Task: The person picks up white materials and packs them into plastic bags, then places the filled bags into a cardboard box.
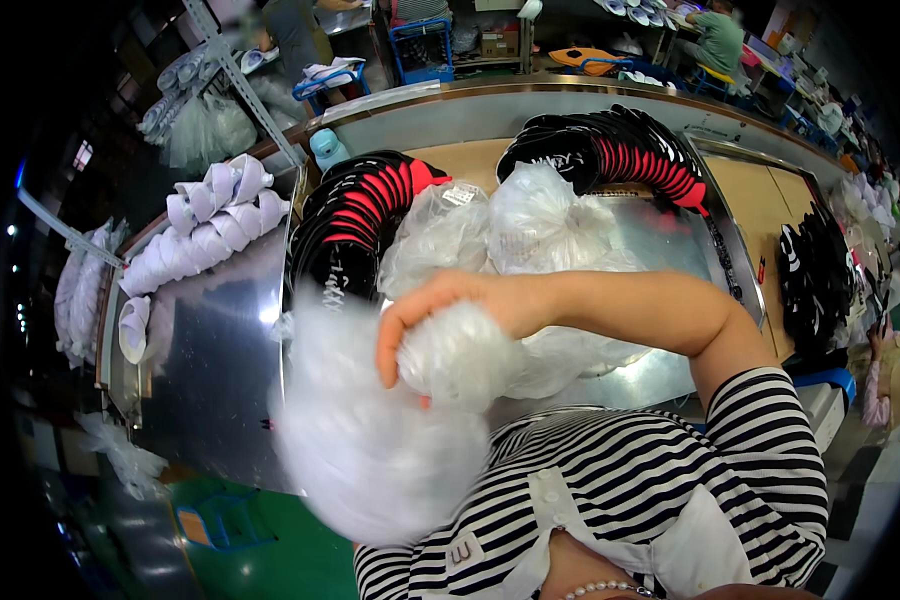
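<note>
- One hand, my right (465, 292), curls its fingers over a clear bag (460, 360) near the bench (210, 390), probably to keep slippery plastic bunched.
- Blurred plastic (375, 440) hangs beside it; I can't tell whether it's the same bag. My left hand doesn't show clearly.
- Other bags (540, 220) sit heaped between black-and-red uppers (345, 225), which overlap in curved rows, likely saving space.

Whitish plastic (375, 440) beside right fingers (388, 348) blurred, left hand out of sight, necklace (602, 587) cut by lower edge
</note>
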### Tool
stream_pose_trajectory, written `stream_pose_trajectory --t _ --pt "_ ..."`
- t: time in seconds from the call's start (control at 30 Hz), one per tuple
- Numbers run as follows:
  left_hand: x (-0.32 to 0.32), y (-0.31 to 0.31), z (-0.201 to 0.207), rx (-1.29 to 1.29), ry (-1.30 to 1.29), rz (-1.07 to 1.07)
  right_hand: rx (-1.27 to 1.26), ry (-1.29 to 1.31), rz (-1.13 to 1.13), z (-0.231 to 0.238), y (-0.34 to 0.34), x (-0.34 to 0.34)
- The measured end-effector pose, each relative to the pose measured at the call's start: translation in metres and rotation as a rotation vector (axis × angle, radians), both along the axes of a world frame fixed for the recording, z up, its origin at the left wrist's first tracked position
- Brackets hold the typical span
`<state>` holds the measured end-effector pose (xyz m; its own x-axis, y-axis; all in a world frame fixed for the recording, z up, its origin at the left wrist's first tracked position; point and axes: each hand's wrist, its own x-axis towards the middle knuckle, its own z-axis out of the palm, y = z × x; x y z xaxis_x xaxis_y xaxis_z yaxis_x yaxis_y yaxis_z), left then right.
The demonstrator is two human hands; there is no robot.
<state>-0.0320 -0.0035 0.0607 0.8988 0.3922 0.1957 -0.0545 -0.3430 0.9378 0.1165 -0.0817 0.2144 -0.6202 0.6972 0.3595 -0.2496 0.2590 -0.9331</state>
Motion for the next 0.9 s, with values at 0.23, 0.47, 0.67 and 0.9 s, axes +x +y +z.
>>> stream_pose_trajectory --t 0.23,0.47,0.67,0.9 --pt "-0.010 0.047 0.068 0.305 0.439 0.129 0.232 -0.443 -0.302 -0.083 -0.004 0.042" --pt "-0.009 -0.019 0.036 -0.722 -0.067 0.221 0.338 -0.271 -0.820 -0.097 -0.016 0.036" --pt "-0.002 -0.022 0.012 -0.085 0.100 0.362 0.913 -0.506 -0.985 -0.118 -0.004 0.025" --pt "0.022 -0.017 0.040 0.114 0.066 0.547 0.560 -0.818 -1.125 -0.133 0.025 0.036"
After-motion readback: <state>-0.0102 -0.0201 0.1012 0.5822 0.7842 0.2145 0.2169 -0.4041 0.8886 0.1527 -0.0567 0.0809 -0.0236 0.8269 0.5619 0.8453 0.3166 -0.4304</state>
